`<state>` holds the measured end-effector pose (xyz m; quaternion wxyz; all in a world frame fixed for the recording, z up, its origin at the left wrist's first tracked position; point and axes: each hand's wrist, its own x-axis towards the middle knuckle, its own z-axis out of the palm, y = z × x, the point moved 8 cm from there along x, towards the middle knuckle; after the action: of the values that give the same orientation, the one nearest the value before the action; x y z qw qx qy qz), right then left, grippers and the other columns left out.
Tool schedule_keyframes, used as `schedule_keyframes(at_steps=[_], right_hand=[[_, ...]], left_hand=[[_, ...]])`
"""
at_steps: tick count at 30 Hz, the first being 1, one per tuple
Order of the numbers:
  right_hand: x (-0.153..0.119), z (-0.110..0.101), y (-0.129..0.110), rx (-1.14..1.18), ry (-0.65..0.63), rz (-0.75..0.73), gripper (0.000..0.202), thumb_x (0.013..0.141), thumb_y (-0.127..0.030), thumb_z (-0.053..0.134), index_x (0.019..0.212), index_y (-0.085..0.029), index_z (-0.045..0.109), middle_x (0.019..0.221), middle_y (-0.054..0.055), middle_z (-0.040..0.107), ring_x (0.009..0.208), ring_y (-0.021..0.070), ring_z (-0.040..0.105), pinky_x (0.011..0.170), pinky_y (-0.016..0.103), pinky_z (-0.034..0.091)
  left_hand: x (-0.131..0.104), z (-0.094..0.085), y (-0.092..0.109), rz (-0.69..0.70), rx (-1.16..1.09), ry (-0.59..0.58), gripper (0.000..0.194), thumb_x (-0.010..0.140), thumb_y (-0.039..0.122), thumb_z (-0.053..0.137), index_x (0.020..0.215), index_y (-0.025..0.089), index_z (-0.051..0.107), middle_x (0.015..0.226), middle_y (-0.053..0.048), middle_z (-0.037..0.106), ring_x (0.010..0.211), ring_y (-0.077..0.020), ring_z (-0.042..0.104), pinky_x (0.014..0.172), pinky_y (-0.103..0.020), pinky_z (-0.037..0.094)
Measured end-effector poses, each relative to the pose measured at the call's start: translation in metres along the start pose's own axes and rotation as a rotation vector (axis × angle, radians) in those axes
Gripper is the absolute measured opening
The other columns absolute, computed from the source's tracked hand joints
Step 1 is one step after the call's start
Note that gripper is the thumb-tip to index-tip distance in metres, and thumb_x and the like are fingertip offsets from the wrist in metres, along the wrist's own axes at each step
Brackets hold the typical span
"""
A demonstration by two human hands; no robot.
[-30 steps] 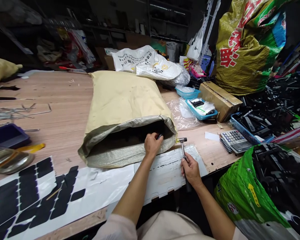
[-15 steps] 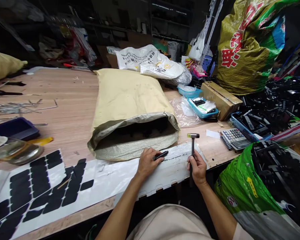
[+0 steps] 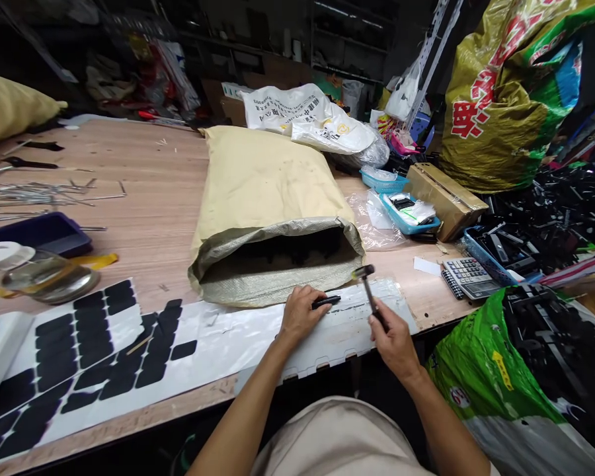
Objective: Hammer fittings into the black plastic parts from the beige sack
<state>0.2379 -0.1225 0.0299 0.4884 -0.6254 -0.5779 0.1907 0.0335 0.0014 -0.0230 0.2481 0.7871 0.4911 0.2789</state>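
My left hand [image 3: 301, 313] is closed on a small black part [image 3: 327, 302], which it holds down on the white sheet [image 3: 361, 324] at the table's front edge. A small hammer [image 3: 369, 287] is gripped in my right hand [image 3: 393, 336], its head tilted left, raised just right of the black part. Directly behind my left hand, a large cream sack [image 3: 272, 182] lies with its mouth facing me; dark items show dimly inside.
Black adhesive pads [image 3: 92, 330] lie on a sheet at left, near a purple tray [image 3: 44, 236] and metal rods. At right are a calculator [image 3: 469, 274], a cardboard box [image 3: 443, 198] and a green bag [image 3: 469, 354] of black parts.
The hammer has tipped from upright to leaning left, towards the black part, as my right hand turned. The whole view has shifted slightly; my left hand still holds the part.
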Motion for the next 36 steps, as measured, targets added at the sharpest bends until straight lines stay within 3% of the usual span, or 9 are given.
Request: schedule_keyframes(at_steps=[2, 4, 16, 23, 28, 32, 34, 36], right_hand=[[-0.009, 0.019, -0.001, -0.081, -0.097, -0.079, 0.04, 0.095, -0.027, 0.057, 0.133, -0.017, 0.066, 0.114, 0.013, 0.075, 0.104, 0.0273, 0.072, 0.092, 0.041, 0.061], [-0.016, 0.03, -0.001, -0.13, -0.141, -0.133, 0.042, 0.096, -0.023, 0.054, 0.136, -0.016, 0.064, 0.124, 0.015, 0.072, 0.115, 0.0286, 0.069, 0.101, 0.043, 0.057], [-0.021, 0.047, -0.004, -0.319, -0.242, -0.258, 0.048, 0.096, -0.014, 0.047, 0.143, -0.016, 0.055, 0.116, 0.016, 0.071, 0.108, 0.0288, 0.07, 0.092, 0.043, 0.061], [-0.022, 0.051, -0.012, -0.257, -0.243, -0.25, 0.05, 0.096, -0.015, 0.047, 0.146, -0.019, 0.053, 0.117, 0.014, 0.071, 0.111, 0.0277, 0.069, 0.097, 0.043, 0.059], [-0.024, 0.058, -0.01, -0.221, -0.288, -0.206, 0.048, 0.095, -0.017, 0.048, 0.141, -0.021, 0.059, 0.115, 0.013, 0.073, 0.107, 0.0276, 0.07, 0.095, 0.044, 0.06], [-0.006, 0.042, 0.006, -0.139, -0.184, -0.127, 0.041, 0.093, -0.024, 0.056, 0.132, -0.018, 0.066, 0.119, 0.014, 0.073, 0.111, 0.0286, 0.069, 0.098, 0.044, 0.057], [0.01, 0.028, 0.024, -0.076, -0.089, -0.029, 0.041, 0.092, -0.03, 0.06, 0.13, -0.016, 0.067, 0.11, 0.013, 0.075, 0.1, 0.0275, 0.072, 0.088, 0.041, 0.061], [0.024, 0.017, 0.047, 0.021, -0.017, 0.125, 0.045, 0.091, -0.037, 0.061, 0.129, -0.014, 0.066, 0.085, 0.007, 0.074, 0.073, 0.0221, 0.071, 0.065, 0.033, 0.061]], left_hand=[[0.0, 0.0, -0.001, -0.002, -0.018, 0.001, 0.013, 0.081, 0.03, 0.074, 0.092, 0.023, 0.074, 0.09, -0.003, 0.068, 0.091, -0.0242, 0.052, 0.082, -0.037, 0.042], [0.0, -0.001, -0.002, 0.006, -0.043, 0.002, 0.012, 0.08, 0.029, 0.074, 0.09, 0.023, 0.075, 0.087, -0.003, 0.068, 0.09, -0.0238, 0.052, 0.081, -0.036, 0.042], [-0.001, -0.002, -0.003, 0.046, -0.102, 0.01, 0.004, 0.079, 0.024, 0.071, 0.081, 0.022, 0.074, 0.078, -0.002, 0.066, 0.084, -0.0216, 0.052, 0.08, -0.036, 0.041], [-0.001, -0.002, -0.001, 0.026, -0.117, -0.007, 0.003, 0.079, 0.024, 0.071, 0.081, 0.023, 0.073, 0.079, -0.002, 0.066, 0.086, -0.0219, 0.052, 0.081, -0.036, 0.041], [-0.001, -0.002, -0.002, 0.003, -0.104, 0.0, 0.002, 0.078, 0.024, 0.072, 0.079, 0.022, 0.072, 0.081, -0.002, 0.065, 0.087, -0.0219, 0.053, 0.081, -0.036, 0.041], [-0.001, -0.002, -0.002, 0.001, -0.101, -0.003, 0.003, 0.078, 0.023, 0.071, 0.08, 0.022, 0.073, 0.08, -0.002, 0.066, 0.089, -0.0225, 0.054, 0.081, -0.037, 0.042], [-0.002, -0.002, -0.003, -0.003, -0.101, 0.004, 0.003, 0.078, 0.023, 0.071, 0.081, 0.022, 0.073, 0.081, -0.003, 0.067, 0.089, -0.0227, 0.054, 0.082, -0.037, 0.042], [-0.003, -0.002, -0.004, -0.008, -0.097, 0.011, 0.003, 0.079, 0.024, 0.071, 0.081, 0.021, 0.072, 0.081, -0.003, 0.067, 0.088, -0.0228, 0.054, 0.081, -0.037, 0.042]])
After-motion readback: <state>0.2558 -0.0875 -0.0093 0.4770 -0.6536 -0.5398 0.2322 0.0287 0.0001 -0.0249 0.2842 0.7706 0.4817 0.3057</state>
